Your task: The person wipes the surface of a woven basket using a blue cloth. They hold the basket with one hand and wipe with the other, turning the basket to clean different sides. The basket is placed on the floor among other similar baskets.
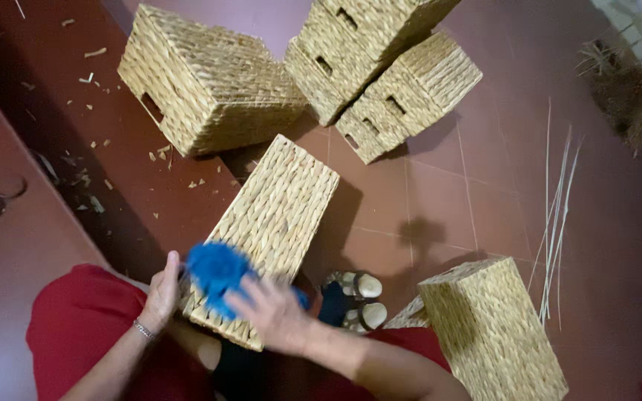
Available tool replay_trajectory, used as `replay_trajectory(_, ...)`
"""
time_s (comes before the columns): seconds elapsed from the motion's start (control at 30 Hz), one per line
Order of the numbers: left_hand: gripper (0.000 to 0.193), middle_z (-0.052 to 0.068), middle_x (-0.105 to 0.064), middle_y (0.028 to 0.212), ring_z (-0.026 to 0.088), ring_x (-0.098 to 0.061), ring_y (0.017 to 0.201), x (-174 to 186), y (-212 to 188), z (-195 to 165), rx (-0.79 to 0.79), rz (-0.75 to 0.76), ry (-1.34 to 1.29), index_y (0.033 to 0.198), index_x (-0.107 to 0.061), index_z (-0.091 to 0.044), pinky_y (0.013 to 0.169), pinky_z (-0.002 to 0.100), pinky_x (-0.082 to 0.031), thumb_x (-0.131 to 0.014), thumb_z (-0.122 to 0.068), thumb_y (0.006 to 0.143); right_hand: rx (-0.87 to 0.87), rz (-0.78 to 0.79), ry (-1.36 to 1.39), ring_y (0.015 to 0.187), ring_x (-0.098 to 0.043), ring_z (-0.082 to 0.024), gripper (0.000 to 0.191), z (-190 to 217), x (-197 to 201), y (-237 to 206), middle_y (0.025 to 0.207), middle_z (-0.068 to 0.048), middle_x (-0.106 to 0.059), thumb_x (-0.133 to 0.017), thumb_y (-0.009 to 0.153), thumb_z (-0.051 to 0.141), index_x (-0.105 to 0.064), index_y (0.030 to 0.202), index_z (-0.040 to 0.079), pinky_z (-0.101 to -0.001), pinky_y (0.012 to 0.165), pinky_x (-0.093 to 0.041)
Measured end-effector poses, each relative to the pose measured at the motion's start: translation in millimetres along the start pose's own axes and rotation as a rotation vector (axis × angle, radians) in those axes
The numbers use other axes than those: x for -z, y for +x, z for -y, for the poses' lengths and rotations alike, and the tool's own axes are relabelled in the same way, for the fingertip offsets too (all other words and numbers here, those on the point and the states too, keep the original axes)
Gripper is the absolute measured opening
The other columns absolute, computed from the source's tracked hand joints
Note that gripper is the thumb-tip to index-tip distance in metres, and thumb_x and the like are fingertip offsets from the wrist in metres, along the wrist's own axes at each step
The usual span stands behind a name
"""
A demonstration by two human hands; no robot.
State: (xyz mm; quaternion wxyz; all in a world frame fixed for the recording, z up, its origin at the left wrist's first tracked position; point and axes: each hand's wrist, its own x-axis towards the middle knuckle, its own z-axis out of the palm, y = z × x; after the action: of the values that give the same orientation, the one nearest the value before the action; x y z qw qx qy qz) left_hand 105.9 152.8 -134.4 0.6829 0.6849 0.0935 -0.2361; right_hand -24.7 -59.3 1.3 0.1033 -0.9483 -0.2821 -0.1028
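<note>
Brushing rectangular woven basket (276, 215), hands (273, 312) blurred

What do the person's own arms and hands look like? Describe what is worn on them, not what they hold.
Both forearms are bare, with no sleeves reaching the wrists and no gloves. The left hand has a thin silvery bracelet around its wrist. The right hand shows no bracelet or watch; it is motion-blurred, so rings cannot be told. Red clothing shows beneath the arms.

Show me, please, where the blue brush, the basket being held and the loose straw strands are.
Blue brush (215, 269): head view, on its blurred blue bristles.
Held woven basket (280, 204): head view, on its upturned woven side.
Loose straw strands (556, 223): head view, mid-length on the floor.
</note>
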Motion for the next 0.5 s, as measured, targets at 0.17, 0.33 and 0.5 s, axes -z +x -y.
replay_trajectory(0.17, 0.075, 0.008, -0.073, 0.091, 0.017, -0.065, 0.085, 4, -1, 5, 0.004, -0.002, 0.040, 0.099, -0.075, 0.003, 0.086, 0.032, -0.052, -0.038, -0.062, 0.105, 0.113, -0.030, 0.048, 0.101, -0.058, -0.031, 0.053, 10, 6, -3, 0.124, -0.017, -0.060, -0.063, 0.084, 0.002, -0.055, 0.135, 0.015, -0.0479, 0.083, -0.053)
replay_trajectory(0.33, 0.062, 0.008, -0.062, 0.095, 0.018, -0.052, 0.081, -2, -7, 6, 0.120, 0.048, -0.180, 0.113, -0.071, 0.007, 0.074, 0.036, -0.044, -0.053, -0.052, 0.114, -0.150, -0.051, -0.124, 0.105, -0.057, -0.034, 0.053, -87, -8, 13, 0.137, -0.015, -0.059, -0.069, 0.087, 0.008, -0.053, 0.137, 0.016, -0.0476, 0.083, -0.055)
replay_trajectory(0.5, 0.052, 0.005, -0.073, 0.104, 0.011, -0.063, 0.091, -4, -6, 9, 0.015, 0.055, -0.161, 0.111, -0.072, 0.003, 0.085, 0.026, -0.051, -0.053, -0.045, 0.105, -0.683, 0.025, -0.199, 0.109, -0.053, -0.038, 0.064, -162, 5, 27, 0.134, -0.014, -0.054, -0.066, 0.081, 0.005, -0.050, 0.141, 0.019, -0.0535, 0.081, -0.053)
